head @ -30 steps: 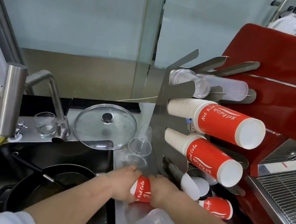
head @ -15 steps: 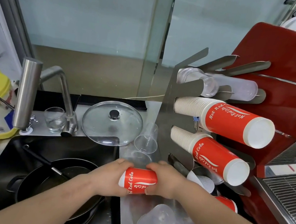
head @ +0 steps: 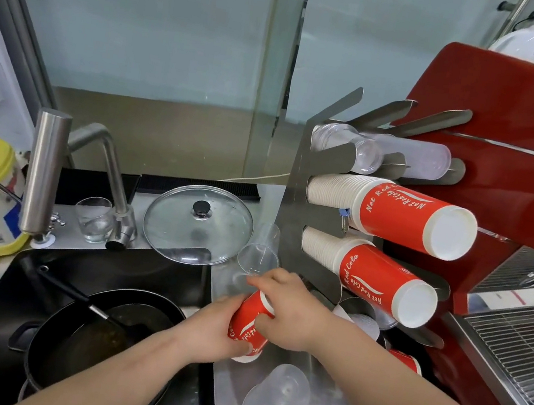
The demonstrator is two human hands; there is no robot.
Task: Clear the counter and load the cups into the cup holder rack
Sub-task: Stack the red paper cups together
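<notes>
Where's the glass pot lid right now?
Head view, centre: the glass pot lid lies flat on the counter behind the sink, between the faucet and the cup rack.

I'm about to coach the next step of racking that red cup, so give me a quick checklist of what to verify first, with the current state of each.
1. Grip on the red paper cup: ok. The left hand wraps its lower part and the right hand holds its upper end.
2. Cup clear of the counter: ok, it is lifted and tilted.
3. Cup is single, not a nested pair: cannot tell.
4. Free slot in the cup holder rack: cannot tell. The two middle rows carry red cup stacks and the top row clear cups; the bottom row is partly hidden.
5. Loose clear plastic cups cleared from the counter: not ok.
</notes>
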